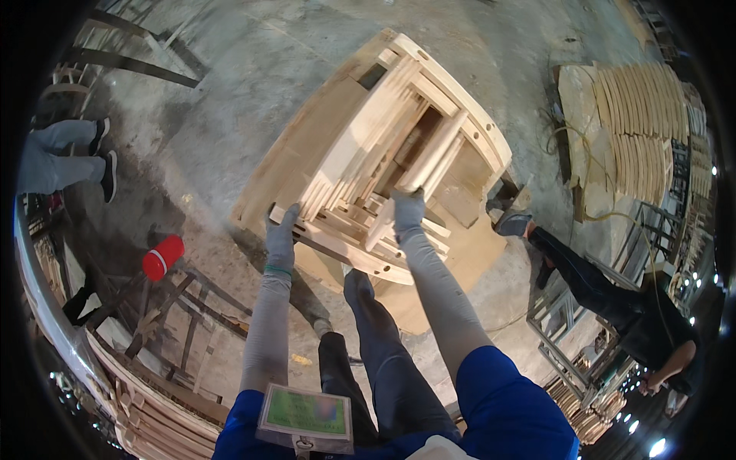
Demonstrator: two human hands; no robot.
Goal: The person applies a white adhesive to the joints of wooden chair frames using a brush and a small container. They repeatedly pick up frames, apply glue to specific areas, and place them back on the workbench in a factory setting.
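Note:
In front of me on the floor, a pile of pale wooden furniture parts includes long straight slats (349, 153) and a far curved rail (468, 115) with dark holes. My left hand (282, 236), in a grey glove, is closed around the left end of the near curved rail (353, 257), thumb on top. Gloved too, my right hand (409, 213) grips the near end of a pale wooden board (435, 153) that slants across the pile. Its fingers are partly hidden behind the wood. Shorter pieces lie between my hands.
Brown sheets (299, 138) lie under the pile. A red container (163, 257) stands at left, near a dark frame (184, 307). Stacked curved slats (640, 115) and a yellow hose (586, 138) are at right. One person (652, 322) is at right, another's legs (65, 153) at left.

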